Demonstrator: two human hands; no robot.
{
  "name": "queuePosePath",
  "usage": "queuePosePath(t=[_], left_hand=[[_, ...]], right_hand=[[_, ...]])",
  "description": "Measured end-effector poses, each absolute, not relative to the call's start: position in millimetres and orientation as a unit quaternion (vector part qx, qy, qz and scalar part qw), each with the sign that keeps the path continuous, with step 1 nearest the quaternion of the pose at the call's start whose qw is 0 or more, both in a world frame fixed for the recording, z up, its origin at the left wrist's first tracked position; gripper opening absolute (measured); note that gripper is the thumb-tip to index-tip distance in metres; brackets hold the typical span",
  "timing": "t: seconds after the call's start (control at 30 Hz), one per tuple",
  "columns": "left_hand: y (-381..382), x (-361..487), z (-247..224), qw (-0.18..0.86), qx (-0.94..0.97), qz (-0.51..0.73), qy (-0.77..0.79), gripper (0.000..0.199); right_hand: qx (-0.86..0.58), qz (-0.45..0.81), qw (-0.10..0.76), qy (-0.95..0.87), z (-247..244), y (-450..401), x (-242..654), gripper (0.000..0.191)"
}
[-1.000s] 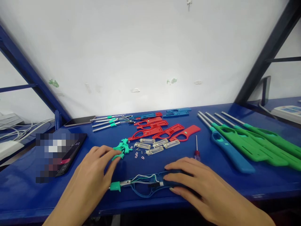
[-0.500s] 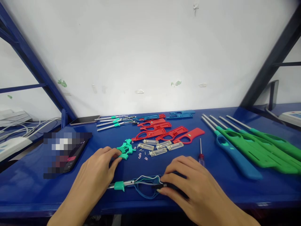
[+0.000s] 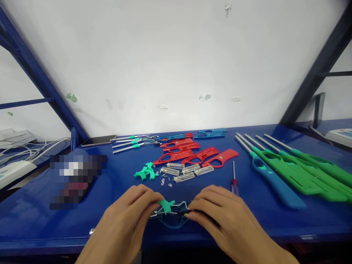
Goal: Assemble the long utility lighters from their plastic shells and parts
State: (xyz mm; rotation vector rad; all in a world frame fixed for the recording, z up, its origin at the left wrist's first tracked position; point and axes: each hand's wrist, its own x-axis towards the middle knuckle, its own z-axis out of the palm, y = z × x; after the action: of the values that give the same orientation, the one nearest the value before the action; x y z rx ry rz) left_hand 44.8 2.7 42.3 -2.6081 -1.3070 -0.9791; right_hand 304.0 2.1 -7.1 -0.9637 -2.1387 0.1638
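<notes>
Between the finger and thumb of my left hand (image 3: 129, 216) is a green plastic trigger (image 3: 166, 206), held over the wires of a part-built gas lighter. The lighter's blue handle half (image 3: 172, 222) lies open near the table's front edge. My right hand (image 3: 222, 220) grips the right end of that handle, with fingertips at the black igniter part (image 3: 183, 212) and a white wire. Most of the metal tube is hidden behind my left hand; its tip (image 3: 92, 231) shows at the left. More green triggers (image 3: 147, 171) lie in a small pile beyond my left hand.
Behind the hands lie clear fuel tanks (image 3: 184, 177), small metal bits (image 3: 162, 181), red handle halves (image 3: 176, 156) and wired metal tubes (image 3: 128, 147). A screwdriver (image 3: 234, 183) and several assembled lighters (image 3: 291, 170) are at the right. A blurred-out phone (image 3: 78, 179) is at the left.
My left hand has picked a green trigger from the pile and brought it right and toward me, over the blue handle half. My right hand has stayed on the handle.
</notes>
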Motion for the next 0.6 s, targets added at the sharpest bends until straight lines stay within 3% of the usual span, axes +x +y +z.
queuePosePath(t=[0.6], left_hand=[[3, 60, 25, 0.042, -0.882, -0.282, -0.375, 0.030]], right_hand=[[-0.375, 0.055, 0.397, -0.836, -4, 2, 305, 0.029]])
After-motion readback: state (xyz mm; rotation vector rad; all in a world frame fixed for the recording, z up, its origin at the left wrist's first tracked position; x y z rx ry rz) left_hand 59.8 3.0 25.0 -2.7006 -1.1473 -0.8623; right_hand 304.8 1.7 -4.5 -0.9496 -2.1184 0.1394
